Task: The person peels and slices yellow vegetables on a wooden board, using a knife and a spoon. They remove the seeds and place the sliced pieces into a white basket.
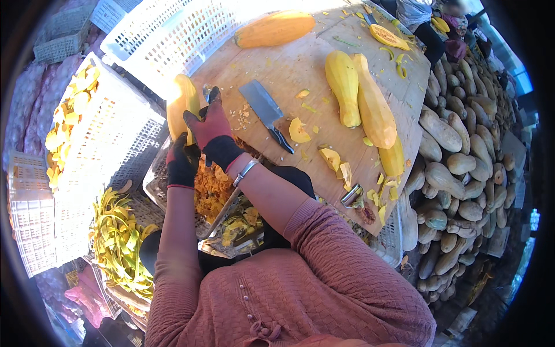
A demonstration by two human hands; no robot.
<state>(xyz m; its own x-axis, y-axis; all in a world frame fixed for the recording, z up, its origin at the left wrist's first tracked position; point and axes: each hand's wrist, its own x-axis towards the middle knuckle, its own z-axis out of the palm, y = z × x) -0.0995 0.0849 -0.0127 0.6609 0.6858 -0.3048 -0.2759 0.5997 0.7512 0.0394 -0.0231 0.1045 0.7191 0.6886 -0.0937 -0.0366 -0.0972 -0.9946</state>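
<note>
My left hand, in a red and black work glove, grips the lower end of a peeled yellow squash. The squash stands nearly upright over a bin of orange squash pulp and seeds. Whether it is whole or halved is not clear. My right hand, gloved alike, is closed around a metal tool, seemingly a spoon, beside the squash. Just right of that hand, a cleaver with a dark handle lies on the wooden board.
Peeled squashes, cut chunks and a peeler lie on the board. White crates stand left, one filled with squash pieces. Peelings heap lower left. Unpeeled squashes pile right; another person is beyond.
</note>
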